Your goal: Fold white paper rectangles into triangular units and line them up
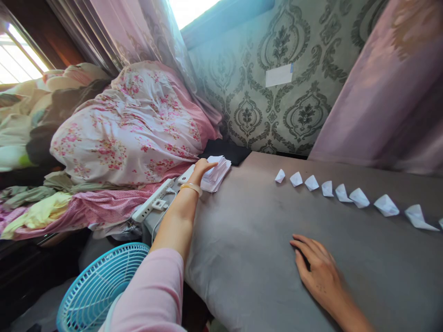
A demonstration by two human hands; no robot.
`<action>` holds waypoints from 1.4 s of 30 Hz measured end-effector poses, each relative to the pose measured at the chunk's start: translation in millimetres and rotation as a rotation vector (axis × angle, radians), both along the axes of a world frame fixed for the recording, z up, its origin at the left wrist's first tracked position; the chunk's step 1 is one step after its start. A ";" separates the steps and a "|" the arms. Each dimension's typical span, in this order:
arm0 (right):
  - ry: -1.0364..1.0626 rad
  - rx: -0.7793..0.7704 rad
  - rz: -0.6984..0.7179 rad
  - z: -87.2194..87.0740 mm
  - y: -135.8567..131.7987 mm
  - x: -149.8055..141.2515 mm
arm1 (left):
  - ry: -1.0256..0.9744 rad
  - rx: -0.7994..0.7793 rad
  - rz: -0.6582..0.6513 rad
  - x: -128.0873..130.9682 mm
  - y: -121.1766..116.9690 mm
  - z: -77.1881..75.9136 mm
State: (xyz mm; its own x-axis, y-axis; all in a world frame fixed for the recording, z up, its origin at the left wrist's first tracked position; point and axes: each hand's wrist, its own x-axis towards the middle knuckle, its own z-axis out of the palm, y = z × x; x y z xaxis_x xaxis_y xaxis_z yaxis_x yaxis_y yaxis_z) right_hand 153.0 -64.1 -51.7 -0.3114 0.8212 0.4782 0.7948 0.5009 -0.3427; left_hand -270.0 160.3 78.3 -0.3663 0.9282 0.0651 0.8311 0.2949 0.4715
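My left hand (pixel 203 168) reaches out to a stack of white paper (pixel 218 177) at the far left of the grey-covered surface. Its thumb lies over the upper sheets, which sit unevenly on the rest; the other fingers are mostly hidden. A pale bangle (pixel 192 187) circles that wrist. My right hand (pixel 318 272) rests low on the grey cover, fingers loosely apart and holding nothing. Beyond it, several folded white paper boats (pixel 359 198) stand in a slanting row, running off the right edge.
A white power strip (pixel 152 203) with a plug and cable lies along the left edge, near my left forearm. Below it stands a blue fan (pixel 100 286). Floral bedding (pixel 128 129) is heaped behind. A pink curtain (pixel 374 106) hangs at the right by the patterned wall (pixel 242 92).
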 end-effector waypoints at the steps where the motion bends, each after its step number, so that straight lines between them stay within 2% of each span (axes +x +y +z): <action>1: 0.000 0.000 -0.001 0.3 -0.2 -0.2 | 0.009 0.003 0.011 0.3 -0.3 0.7; 11: 0.011 0.007 0.002 5.0 -1.6 -2.1 | 0.069 0.142 0.041 20.1 -8.6 0.9; 15: 0.024 0.000 0.007 9.4 -2.3 -3.7 | 0.083 0.326 0.138 41.2 -21.0 14.4; 17: 0.044 -0.018 0.004 11.5 -2.9 -4.9 | 0.062 0.429 0.130 57.8 -29.8 23.3; 18: 0.058 -0.032 0.002 12.8 -3.3 -5.7 | 0.023 0.480 0.091 68.7 -35.2 26.6; 20: 0.110 -0.077 0.014 16.5 -4.4 -7.3 | -0.377 0.646 -0.059 96.5 -48.9 27.8; 21: 0.155 -0.105 0.019 19.0 -4.9 -8.0 | -0.594 0.658 -0.134 113.3 -57.4 25.2; 23: 0.307 -0.188 0.026 25.4 -5.5 -8.4 | -1.001 0.532 -0.259 151.1 -77.6 13.3; 25: 0.572 -0.314 -0.070 32.6 -4.8 -6.4 | -1.263 0.362 -0.330 191.0 -100.6 -5.5; 27: 0.917 -0.466 -0.196 38.4 -2.9 -1.1 | -1.373 0.181 -0.362 228.0 -123.4 -27.6; 29: 1.130 -0.547 -0.286 41.6 -1.0 6.6 | -1.371 0.039 -0.355 257.8 -142.7 -48.9; 30: 1.142 -0.558 -0.340 42.4 -0.6 10.7 | -1.345 -0.016 -0.343 269.0 -150.4 -58.2; 32: 1.011 -0.547 -0.443 43.8 -1.0 17.2 | -1.271 -0.114 -0.323 283.3 -161.6 -72.6; 35: 0.769 -0.495 -0.528 47.4 -2.8 21.1 | -1.169 -0.239 -0.322 286.9 -169.4 -83.1; 38: 0.645 -0.486 -0.505 49.3 -1.8 21.1 | -1.066 -0.211 -0.374 277.5 -170.8 -85.1; 42: 0.606 -0.529 -0.419 43.7 4.9 24.1 | -0.853 -0.177 -0.551 258.9 -167.1 -84.2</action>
